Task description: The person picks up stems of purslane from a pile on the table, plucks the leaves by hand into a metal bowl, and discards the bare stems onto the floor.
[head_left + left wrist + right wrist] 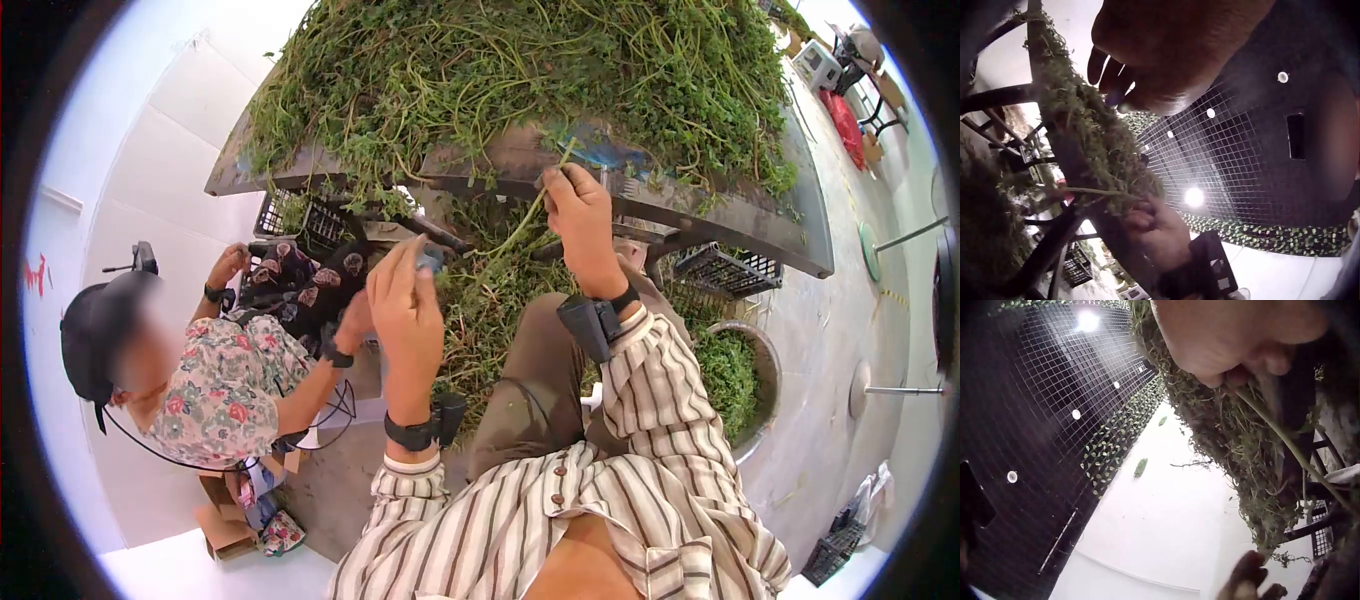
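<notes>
My right hand (582,225) pinches one long green stem (523,228) in front of the table edge. The stem slants down toward the left in the head view; in the right wrist view the stem (1285,434) runs from the fingertips of my right hand (1235,331). To its left, my left hand (405,310) is raised, apart from the stem, with a small blue-grey thing (430,262) between thumb and fingers. Its exact shape is unclear. The left wrist view shows my left hand (1160,56) with bent fingers.
Leafy green stems (520,80) are heaped on the dark table (720,218). More cut greens (480,320) lie below, around my legs. A round tub (768,375) of greens and a black crate (728,270) stand right. Another person (225,390) sits close on the left.
</notes>
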The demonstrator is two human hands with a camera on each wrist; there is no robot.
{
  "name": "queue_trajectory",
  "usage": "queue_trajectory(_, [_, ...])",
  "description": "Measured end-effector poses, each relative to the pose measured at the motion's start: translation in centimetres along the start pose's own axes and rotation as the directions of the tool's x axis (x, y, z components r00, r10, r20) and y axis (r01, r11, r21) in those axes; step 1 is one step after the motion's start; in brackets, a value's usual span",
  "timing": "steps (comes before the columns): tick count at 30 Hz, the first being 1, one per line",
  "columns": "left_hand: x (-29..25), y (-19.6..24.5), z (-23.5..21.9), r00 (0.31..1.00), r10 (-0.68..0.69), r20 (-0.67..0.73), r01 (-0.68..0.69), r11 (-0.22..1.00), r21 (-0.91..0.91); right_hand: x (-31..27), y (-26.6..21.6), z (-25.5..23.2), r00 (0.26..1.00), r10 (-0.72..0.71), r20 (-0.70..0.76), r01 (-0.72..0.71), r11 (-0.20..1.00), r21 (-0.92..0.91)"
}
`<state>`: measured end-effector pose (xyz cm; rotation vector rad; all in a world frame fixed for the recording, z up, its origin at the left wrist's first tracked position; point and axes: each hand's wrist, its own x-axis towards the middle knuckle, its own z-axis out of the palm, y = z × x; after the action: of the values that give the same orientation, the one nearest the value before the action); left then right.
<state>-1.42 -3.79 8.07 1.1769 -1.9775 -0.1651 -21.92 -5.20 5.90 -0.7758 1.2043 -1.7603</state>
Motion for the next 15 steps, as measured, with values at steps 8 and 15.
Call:
queue_trajectory(8, [0.1,1.8,3.6,0.968,0.119,0.222,-0.103,0.991,-0.082,-1.1,-0.5,0.5,0.997,0.049,0.054,-0.049,0.999,0.002])
queue_trajectory(15, [0.2,1.2,5.1,0.974,0.19,0.126,-0.181,0.98,-0.081,-1.8,-1.4,1.1,0.953,0.138,0.269,-0.138,0.99,-0.018])
